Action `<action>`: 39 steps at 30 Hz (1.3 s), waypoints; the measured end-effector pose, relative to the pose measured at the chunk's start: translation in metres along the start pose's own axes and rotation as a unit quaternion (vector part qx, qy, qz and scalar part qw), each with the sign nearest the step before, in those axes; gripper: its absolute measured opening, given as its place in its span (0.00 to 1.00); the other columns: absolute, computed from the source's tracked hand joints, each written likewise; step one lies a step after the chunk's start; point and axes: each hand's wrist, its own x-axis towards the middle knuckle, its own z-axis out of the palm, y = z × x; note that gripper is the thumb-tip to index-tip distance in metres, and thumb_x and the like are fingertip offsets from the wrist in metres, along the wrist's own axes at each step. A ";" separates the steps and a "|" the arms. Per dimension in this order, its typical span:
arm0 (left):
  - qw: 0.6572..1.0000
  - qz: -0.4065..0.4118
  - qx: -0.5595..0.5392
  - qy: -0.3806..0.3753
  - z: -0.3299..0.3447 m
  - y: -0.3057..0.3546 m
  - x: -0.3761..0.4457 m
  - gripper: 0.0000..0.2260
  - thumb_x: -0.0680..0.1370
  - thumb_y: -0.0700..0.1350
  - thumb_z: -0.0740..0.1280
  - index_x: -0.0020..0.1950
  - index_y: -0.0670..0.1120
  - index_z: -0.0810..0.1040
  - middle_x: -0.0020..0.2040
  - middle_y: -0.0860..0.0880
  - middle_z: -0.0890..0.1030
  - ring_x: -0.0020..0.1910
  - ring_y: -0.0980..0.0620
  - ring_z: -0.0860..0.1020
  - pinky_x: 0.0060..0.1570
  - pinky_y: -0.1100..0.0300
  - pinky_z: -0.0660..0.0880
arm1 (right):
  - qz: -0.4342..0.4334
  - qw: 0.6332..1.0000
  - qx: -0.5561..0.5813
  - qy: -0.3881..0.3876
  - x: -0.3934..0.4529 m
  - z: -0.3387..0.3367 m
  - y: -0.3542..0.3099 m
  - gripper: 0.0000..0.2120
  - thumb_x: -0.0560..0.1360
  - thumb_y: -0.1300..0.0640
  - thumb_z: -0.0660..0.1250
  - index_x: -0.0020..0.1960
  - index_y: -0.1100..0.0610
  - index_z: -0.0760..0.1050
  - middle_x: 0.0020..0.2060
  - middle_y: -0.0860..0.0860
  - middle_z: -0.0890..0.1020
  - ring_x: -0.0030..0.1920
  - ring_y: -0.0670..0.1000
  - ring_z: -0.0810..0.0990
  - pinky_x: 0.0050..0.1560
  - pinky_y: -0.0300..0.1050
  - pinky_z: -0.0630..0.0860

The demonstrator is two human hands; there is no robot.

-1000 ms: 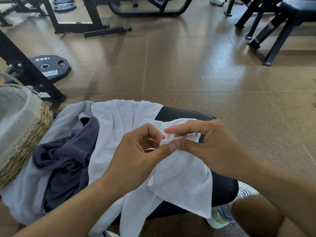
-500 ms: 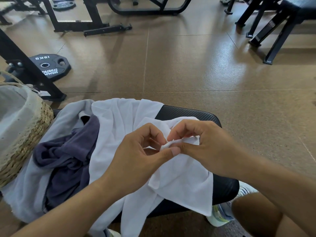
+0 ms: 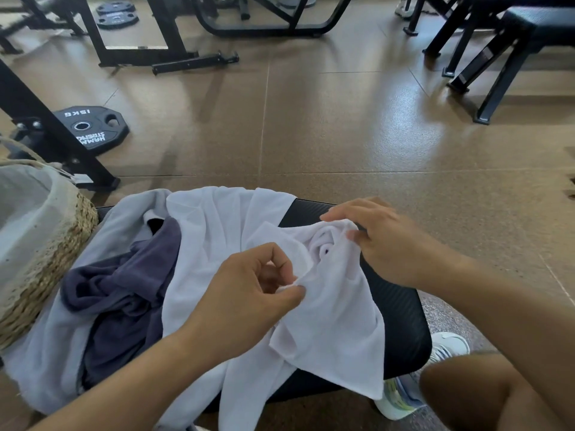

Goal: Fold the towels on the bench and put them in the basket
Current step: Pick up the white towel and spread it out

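Two hands work one white towel (image 3: 329,312) above the right half of the bench (image 3: 401,318). The left hand (image 3: 245,303) pinches a fold of the towel's edge between thumb and curled forefinger, a narrow grip closed on the cloth. The right hand (image 3: 385,241) holds the bunched upper corner of the same towel between thumb and fingertips, nearer the bench's far edge. Between the two grips the cloth is gathered in creases; below them it hangs over the near edge of the bench.

Under this towel a second white towel (image 3: 214,231) lies spread across the middle of the bench, reaching its far edge. A dark purple towel (image 3: 124,293) is crumpled on the left half, lying on a pale grey towel (image 3: 59,346) that drapes over the left end. The woven basket (image 3: 46,262), with a cloth liner, stands against that left end, touching the grey towel. A weight plate (image 3: 90,129) lies on the floor (image 3: 342,141) beyond the basket.
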 end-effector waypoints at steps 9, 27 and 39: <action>0.946 -0.030 0.206 -0.248 -0.009 0.001 0.000 0.08 0.75 0.48 0.75 0.42 0.53 0.76 0.37 0.58 0.84 0.35 0.60 0.79 0.40 0.69 0.72 | 0.078 0.981 -0.175 -0.037 0.006 0.004 0.002 0.18 0.75 0.31 0.63 0.45 0.47 0.75 0.42 0.42 0.79 0.48 0.48 0.75 0.47 0.47 0.70; 0.991 0.005 0.119 -0.055 -0.040 -0.001 0.007 0.03 0.76 0.47 0.74 0.46 0.55 0.86 0.42 0.61 0.86 0.44 0.60 0.85 0.52 0.61 0.81 | 0.126 0.991 0.044 0.030 0.012 -0.001 0.018 0.05 0.71 0.51 0.73 0.41 0.49 0.79 0.38 0.43 0.83 0.42 0.43 0.81 0.40 0.38 0.74; 0.978 -0.004 0.178 -0.113 -0.035 -0.002 0.004 0.08 0.73 0.48 0.78 0.42 0.63 0.85 0.41 0.70 0.83 0.43 0.68 0.81 0.44 0.74 0.74 | 0.095 0.984 -0.131 -0.077 0.007 0.020 0.015 0.18 0.73 0.33 0.67 0.60 0.40 0.78 0.45 0.41 0.74 0.51 0.48 0.73 0.54 0.49 0.75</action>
